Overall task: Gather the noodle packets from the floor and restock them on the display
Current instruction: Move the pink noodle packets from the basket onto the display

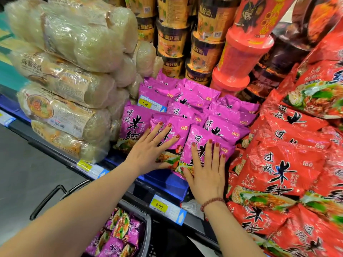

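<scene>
Where the hands lay: both were flat on the glossy purple plastic noodle packets at the front of the blue-lipped display shelf.
Left grip: the left hand was spread wide with straight fingers, its palm pressing one crinkled purple front packet; it clasped nothing.
Right grip: the right hand was flat in the same way, fingers straight, pressing the neighbouring purple packet just beside the first; it clasped nothing.
Task packets: the pillow-shaped purple packets overlapped in rows on the shelf, and more of them lay in a black plastic basket below the shelf edge.
Left neighbours: clear-wrapped bundles of pale, fine noodles were stacked in long, rounded rolls.
Right neighbours: shiny red foil noodle packets were heaped and wrinkled, touching the purple ones.
Behind: round printed noodle cups stood stacked beside red lidded tubs.
Shelf rail: a yellow price tag sat on the dark front strip.
Wrist: a dark red bead bracelet circled the right wrist.
Floor: smooth grey floor showed at the left.
</scene>
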Action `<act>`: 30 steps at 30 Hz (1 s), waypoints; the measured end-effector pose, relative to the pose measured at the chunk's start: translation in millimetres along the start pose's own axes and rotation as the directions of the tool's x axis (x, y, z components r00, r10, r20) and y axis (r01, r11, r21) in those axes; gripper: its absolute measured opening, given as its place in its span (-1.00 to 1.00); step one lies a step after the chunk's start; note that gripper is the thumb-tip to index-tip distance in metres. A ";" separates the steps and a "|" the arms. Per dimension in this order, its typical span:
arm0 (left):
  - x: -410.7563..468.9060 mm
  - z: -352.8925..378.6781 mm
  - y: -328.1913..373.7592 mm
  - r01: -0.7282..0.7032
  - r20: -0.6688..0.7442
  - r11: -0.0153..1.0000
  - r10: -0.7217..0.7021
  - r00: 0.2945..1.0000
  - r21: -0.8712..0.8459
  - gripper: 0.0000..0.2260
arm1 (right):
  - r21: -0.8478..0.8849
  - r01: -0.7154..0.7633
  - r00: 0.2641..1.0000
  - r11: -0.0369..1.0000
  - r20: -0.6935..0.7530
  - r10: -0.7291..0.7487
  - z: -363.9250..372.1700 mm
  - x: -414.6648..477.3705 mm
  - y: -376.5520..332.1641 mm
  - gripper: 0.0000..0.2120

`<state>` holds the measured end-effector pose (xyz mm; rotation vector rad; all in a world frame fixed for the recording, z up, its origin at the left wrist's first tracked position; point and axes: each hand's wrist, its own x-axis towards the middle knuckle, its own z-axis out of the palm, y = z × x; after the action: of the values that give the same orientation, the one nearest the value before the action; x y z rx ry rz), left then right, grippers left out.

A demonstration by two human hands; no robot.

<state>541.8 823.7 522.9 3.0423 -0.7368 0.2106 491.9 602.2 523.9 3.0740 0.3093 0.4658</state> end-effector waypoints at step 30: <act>-369.3 -25.2 23.2 0.744 -0.050 0.514 -0.835 0.548 -0.427 -0.58 | 0.652 0.500 0.715 0.570 0.061 -0.697 -31.4 -105.7 -194.4 -0.56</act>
<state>202.7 972.1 498.7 2.5586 0.6315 0.3732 346.3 771.5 514.0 3.1557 1.7412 -0.2189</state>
